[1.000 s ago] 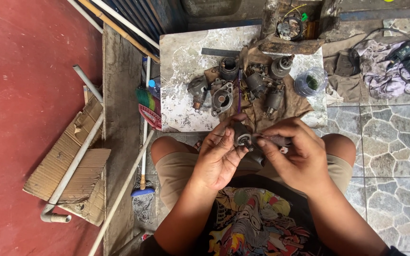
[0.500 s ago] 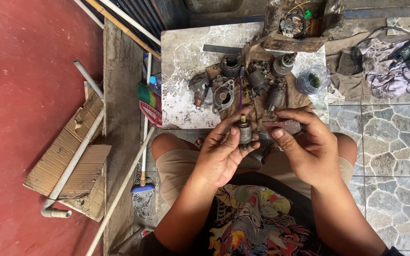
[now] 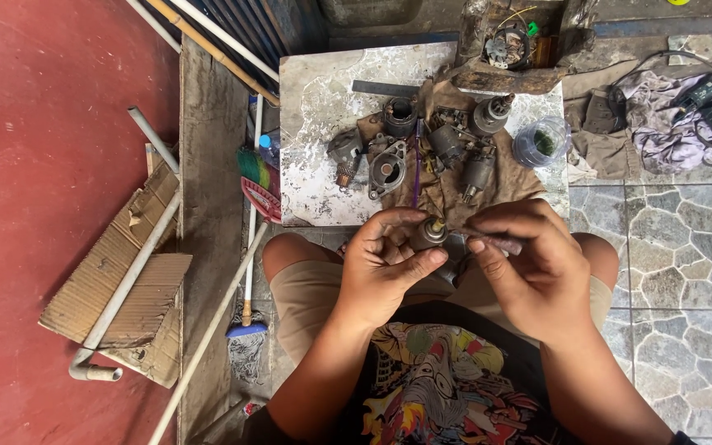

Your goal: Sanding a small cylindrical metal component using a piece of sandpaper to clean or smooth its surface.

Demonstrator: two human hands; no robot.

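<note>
Grey grime against red floor and a loud printed shirt.
Dull grey metal part [image 3: 432,233] with a brassy yellow tip sits between the hands; more dark grey, oily pieces [image 3: 422,152] lie on a brown rag [image 3: 521,177] over a white slab [image 3: 323,124] mottled with grey. A purple rod [image 3: 416,169] crosses it. The floor [image 3: 51,99] is flat red, the paving [image 3: 686,247] a grey cobble pattern. Khaki shorts [image 3: 298,292], black shirt [image 3: 434,383] printed in yellow, red and teal. Tan cardboard [image 3: 117,280], white pipes [image 3: 125,284].

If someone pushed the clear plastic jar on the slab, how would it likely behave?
The clear plastic jar looks thin-walled and nearly empty, so probably light and easy to slide. It seems to stand upright on the marble slab, close to its right edge, so a sideways shove might knock it off.
</note>
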